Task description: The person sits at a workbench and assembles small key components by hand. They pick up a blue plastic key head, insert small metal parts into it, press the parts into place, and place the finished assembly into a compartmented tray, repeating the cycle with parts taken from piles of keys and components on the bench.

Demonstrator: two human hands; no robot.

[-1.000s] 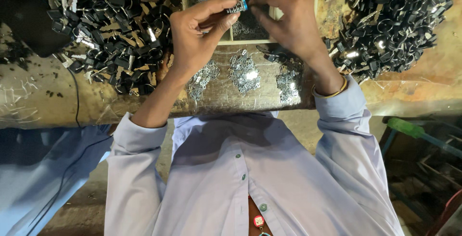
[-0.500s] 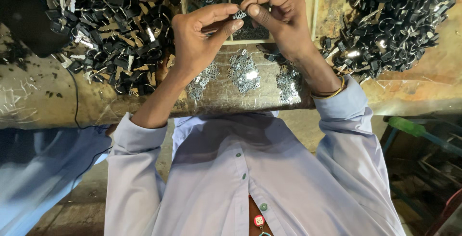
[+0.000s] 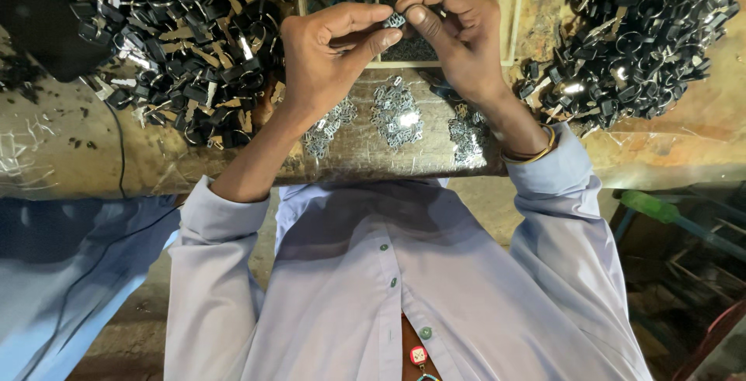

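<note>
Two hands meet on one small metal clip point(image 3: 395, 20), held just above the near edge of the wooden tray point(image 3: 369, 62). It looks light, stiff and slippery, best pinched by its edges. Left hand point(image 3: 330, 59) and right hand point(image 3: 458, 35) each pinch it between thumb and forefinger, other fingers curled.

Worn workbench point(image 3: 70, 148) under clear plastic sheet, brown and orange stains showing through. Light glinting off plastic and metal. Black cable point(image 3: 118, 148) trailing over front edge at left. Dusty grey floor point(image 3: 124, 342) below. Green-handled tool point(image 3: 649, 208) and dark clutter in shadow at lower right. Blue cloth point(image 3: 47, 272) at lower left.
</note>
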